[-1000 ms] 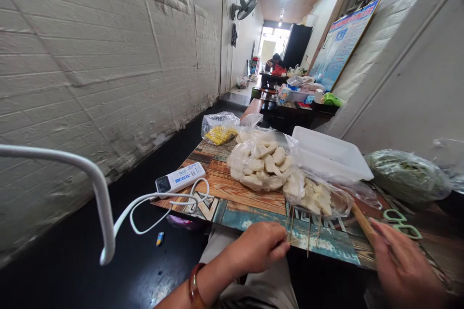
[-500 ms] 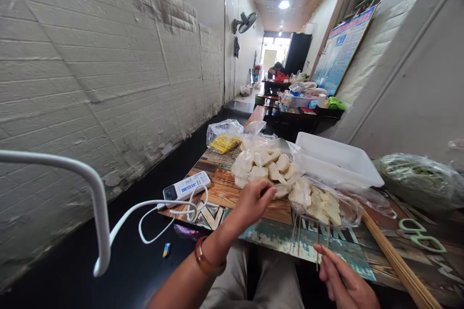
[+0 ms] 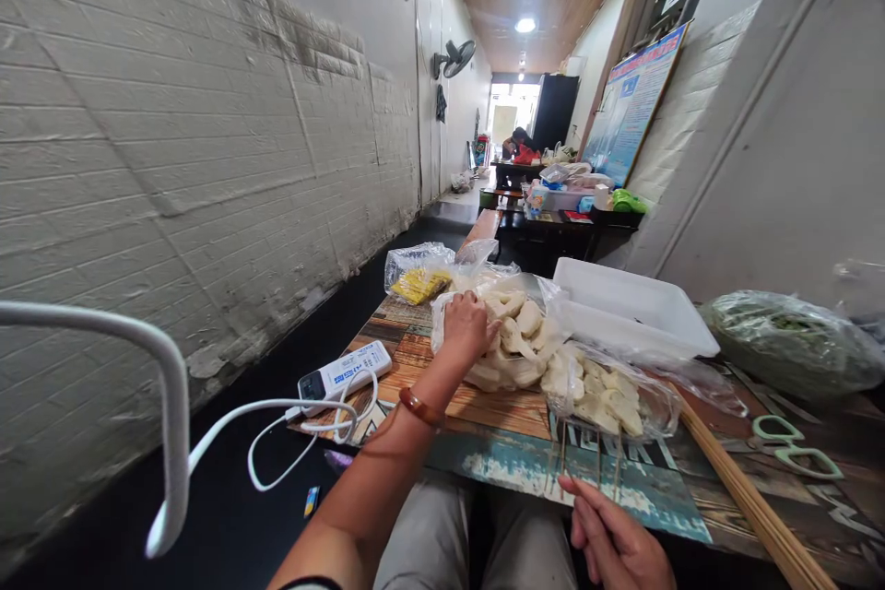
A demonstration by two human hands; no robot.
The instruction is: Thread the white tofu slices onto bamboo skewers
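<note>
The left hand point(image 3: 466, 324) is now resting on the open bag of pale dough pieces point(image 3: 522, 346) at 12 o'clock. A second ago it was down at the near table edge beside the thin skewers point(image 3: 598, 459), and half a second ago it was still crossing the table point(image 3: 498, 470), so the reach is ending at the food. Its fingers are curling down over the top pieces, but I cannot tell whether they are gripping one yet. The right hand point(image 3: 615, 542) has moved in from the thick skewer bundle point(image 3: 750, 502) at 4 o'clock and is waiting at 5 o'clock, half open, with its fingertips at the near ends of the thin skewers. Whether it is pinching one is unclear. Room for moving is narrowing around the bag. A white tray point(image 3: 632, 304) is touching it at 1 o'clock, a second bag of pieces point(image 3: 612, 398) is lying against it at 3 o'clock, and a bag of yellow food point(image 3: 417, 281) is sitting just beyond at 11 o'clock. Bare tabletop is staying open along the near edge between the hands. At 9 o'clock a white power bank point(image 3: 344, 368) and its cable point(image 3: 290, 429) are lying at the table's left edge, with the cable hanging over it. The scissors point(image 3: 795, 447) are lying well apart at 3 o'clock.
</note>
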